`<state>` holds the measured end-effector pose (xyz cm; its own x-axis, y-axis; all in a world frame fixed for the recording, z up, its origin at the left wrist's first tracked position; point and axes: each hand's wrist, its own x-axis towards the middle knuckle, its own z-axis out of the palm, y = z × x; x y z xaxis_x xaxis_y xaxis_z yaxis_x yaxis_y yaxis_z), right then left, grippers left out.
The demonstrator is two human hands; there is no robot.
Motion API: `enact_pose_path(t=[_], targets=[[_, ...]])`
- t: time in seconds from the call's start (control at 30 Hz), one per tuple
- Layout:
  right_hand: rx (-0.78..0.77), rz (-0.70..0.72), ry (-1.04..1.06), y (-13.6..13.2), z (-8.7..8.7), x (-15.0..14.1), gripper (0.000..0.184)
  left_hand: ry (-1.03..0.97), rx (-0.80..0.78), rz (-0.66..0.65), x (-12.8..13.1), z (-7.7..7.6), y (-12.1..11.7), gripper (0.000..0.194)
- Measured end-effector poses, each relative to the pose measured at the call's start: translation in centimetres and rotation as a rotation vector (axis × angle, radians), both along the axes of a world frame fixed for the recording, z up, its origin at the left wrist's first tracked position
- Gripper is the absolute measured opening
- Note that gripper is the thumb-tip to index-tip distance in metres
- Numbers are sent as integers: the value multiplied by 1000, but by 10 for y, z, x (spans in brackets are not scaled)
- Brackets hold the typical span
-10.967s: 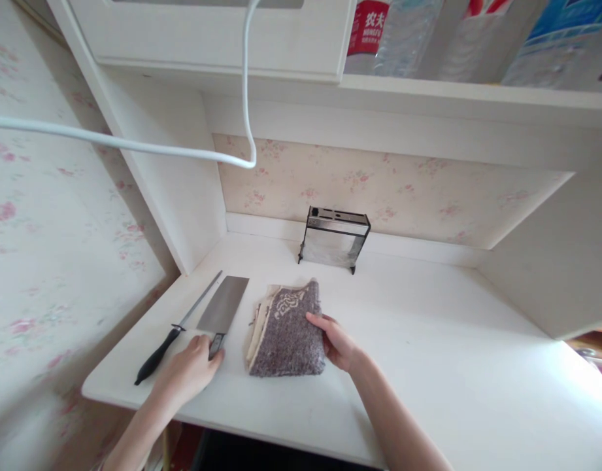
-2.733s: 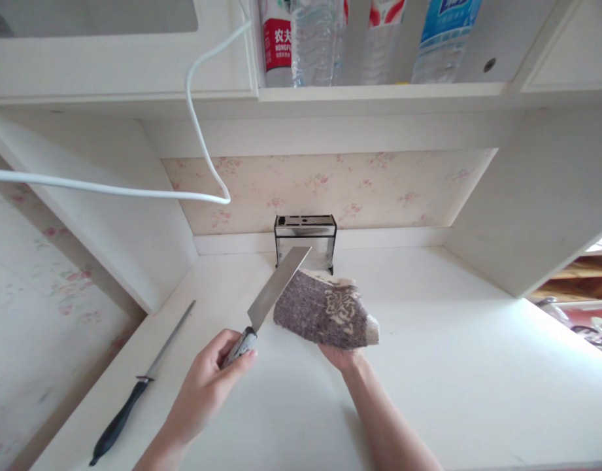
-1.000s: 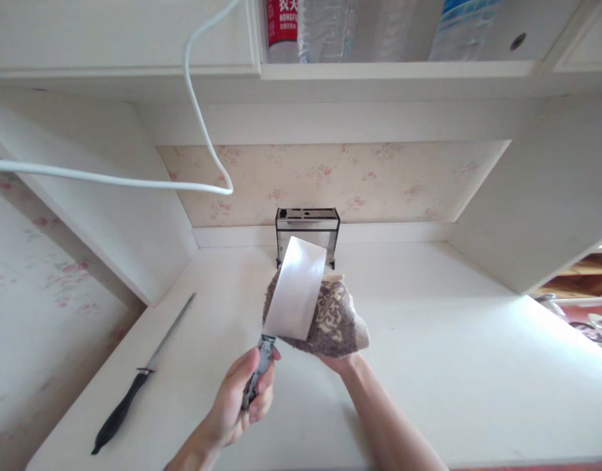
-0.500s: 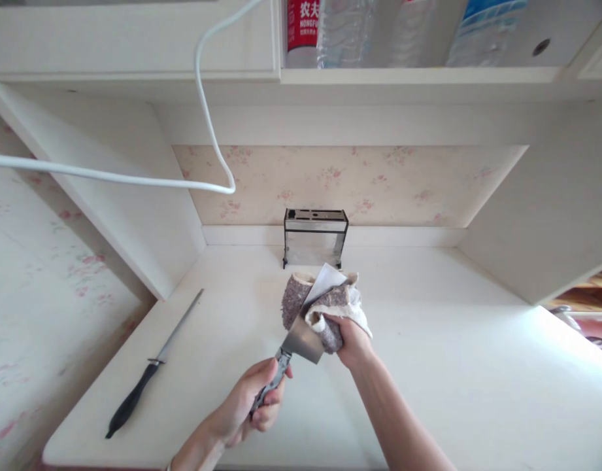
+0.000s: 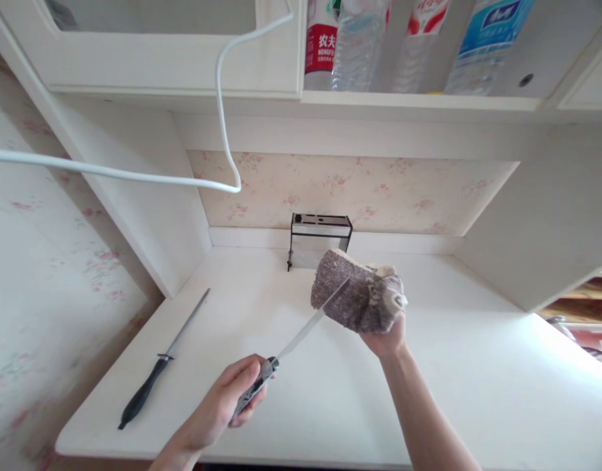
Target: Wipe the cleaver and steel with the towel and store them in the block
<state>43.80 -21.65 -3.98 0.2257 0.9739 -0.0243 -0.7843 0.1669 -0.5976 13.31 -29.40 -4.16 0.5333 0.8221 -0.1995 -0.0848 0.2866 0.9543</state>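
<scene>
My left hand (image 5: 227, 402) is closed round the handle of a cleaver (image 5: 305, 327), whose blade shows edge-on and points up to the right. Its tip meets a folded grey towel (image 5: 354, 294) with a cream pattern. My right hand (image 5: 386, 333) holds that towel up from below, above the white desk (image 5: 452, 379). Most of the right hand's fingers are hidden under the cloth.
A black-handled sharpening steel (image 5: 161, 363) lies on the desk at the left. A metal knife holder (image 5: 320, 239) stands against the back wall. A white cable (image 5: 134, 173) hangs across the upper left. Bottles (image 5: 359, 39) stand on the shelf above.
The towel was wrapped round the blade half a second ago; now the blade has come out to the lower left and turned edge-on. My right hand has lifted the towel to the right.
</scene>
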Motion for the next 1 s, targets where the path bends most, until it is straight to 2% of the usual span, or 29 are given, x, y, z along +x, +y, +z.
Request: enact_pose_path(t=[0.1, 0.2, 0.3, 0.37, 0.43, 0.53, 0.67, 0.8, 1.0], targets=[[57, 33, 49, -17, -11, -2, 38, 22, 84, 64, 3, 7, 4, 36], [-3, 35, 76, -30, -26, -7, 37, 109, 201, 156, 10, 15, 8, 31], [-96, 91, 62, -38, -36, -18, 38, 303, 379, 254, 24, 19, 11, 27], [-134, 135, 44, -42, -36, -33, 37, 478, 523, 291, 36, 17, 12, 25], [-160, 172, 39, -43, -33, -53, 34, 654, 712, 303, 51, 9, 11, 24], [-236, 173, 35, -43, -28, -85, 23, 871, 1000, 238, 72, -8, 8, 20], [-380, 26, 26, -42, -30, -106, 29, 1043, 1220, 144, 85, -29, 0, 16], [-416, -82, 31, -34, -32, -99, 36, 1075, 1296, 109, 81, -40, -7, 22], [-327, -126, 41, 6, -24, -58, 36, 996, 1318, 93, 62, -54, -20, 33]])
